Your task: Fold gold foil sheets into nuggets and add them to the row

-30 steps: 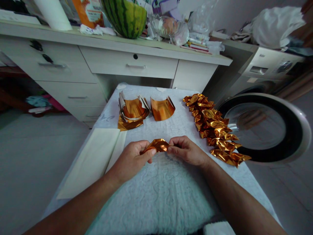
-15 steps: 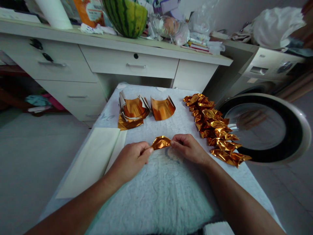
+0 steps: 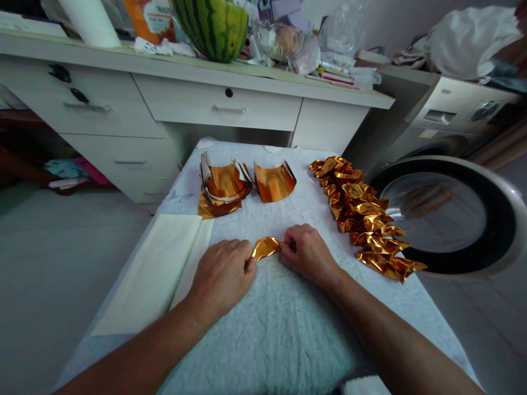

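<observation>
A small piece of folded gold foil paper (image 3: 266,248) is stretched between my two hands over the middle of the cloth-covered table. My left hand (image 3: 226,269) pinches its left end, and my right hand (image 3: 307,252) pinches the right end. The ends of the piece are hidden inside the fingers. Beyond my hands lie a stack of curled gold foil sheets (image 3: 226,184) and a single curled gold sheet (image 3: 275,184). To the right, several folded gold foil pieces (image 3: 358,206) lie overlapping in a row.
Cream paper sheets (image 3: 152,269) lie at the table's left. Behind stands a white desk (image 3: 247,82) bearing a cut watermelon (image 3: 216,30), an orange packet (image 3: 152,22) and plastic bags. At right, the open washing machine door (image 3: 448,214) reaches close to the table edge.
Both hands have turned knuckles-up and closed more tightly on the ends of the gold piece. My right hand has shifted slightly left, and less of the foil shows between them.
</observation>
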`<state>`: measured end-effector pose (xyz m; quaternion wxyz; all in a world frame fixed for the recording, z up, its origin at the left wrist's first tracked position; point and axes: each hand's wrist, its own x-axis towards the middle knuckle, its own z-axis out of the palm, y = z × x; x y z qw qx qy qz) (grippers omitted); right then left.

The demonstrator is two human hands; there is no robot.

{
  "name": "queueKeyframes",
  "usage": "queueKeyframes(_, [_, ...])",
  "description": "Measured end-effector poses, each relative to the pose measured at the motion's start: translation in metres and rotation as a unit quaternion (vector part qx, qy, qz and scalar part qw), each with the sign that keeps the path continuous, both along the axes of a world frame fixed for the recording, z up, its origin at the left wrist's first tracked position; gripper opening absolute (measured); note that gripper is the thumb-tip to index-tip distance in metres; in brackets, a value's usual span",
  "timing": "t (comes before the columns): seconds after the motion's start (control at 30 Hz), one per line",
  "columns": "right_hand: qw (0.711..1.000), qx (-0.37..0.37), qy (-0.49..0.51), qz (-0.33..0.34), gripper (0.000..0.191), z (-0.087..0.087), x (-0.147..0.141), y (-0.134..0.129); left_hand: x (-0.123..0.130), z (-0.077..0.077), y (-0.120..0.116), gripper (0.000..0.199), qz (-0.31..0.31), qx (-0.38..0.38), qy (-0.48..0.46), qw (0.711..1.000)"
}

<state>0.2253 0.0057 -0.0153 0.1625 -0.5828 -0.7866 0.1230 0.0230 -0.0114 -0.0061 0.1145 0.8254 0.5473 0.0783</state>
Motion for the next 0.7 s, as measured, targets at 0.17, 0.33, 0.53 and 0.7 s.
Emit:
queueKeyframes(0.17, [0.999, 0.029, 0.024, 0.039, 0.015, 0.002, -0.009, -0.004, -0.004, -0.007, 0.007, 0.019, -0.065, -0.013, -0.128, 0.99])
queueKeyframes(0.33, [0.995, -0.003, 0.033, 0.097, 0.024, 0.0, -0.018, -0.007, -0.003, -0.011, 0.009, 0.02, -0.063, -0.047, -0.14, 0.987])
queueKeyframes(0.53, [0.999, 0.0, 0.002, 0.054, 0.01, 0.004, -0.027, -0.011, -0.005, -0.009, 0.007, 0.017, -0.039, -0.036, -0.075, 0.996])
queueKeyframes(0.7, [0.999, 0.003, -0.038, 0.027, 0.03, 0.002, -0.035, -0.012, -0.006, -0.002, 0.004, 0.015, -0.023, -0.075, -0.048, 0.996])
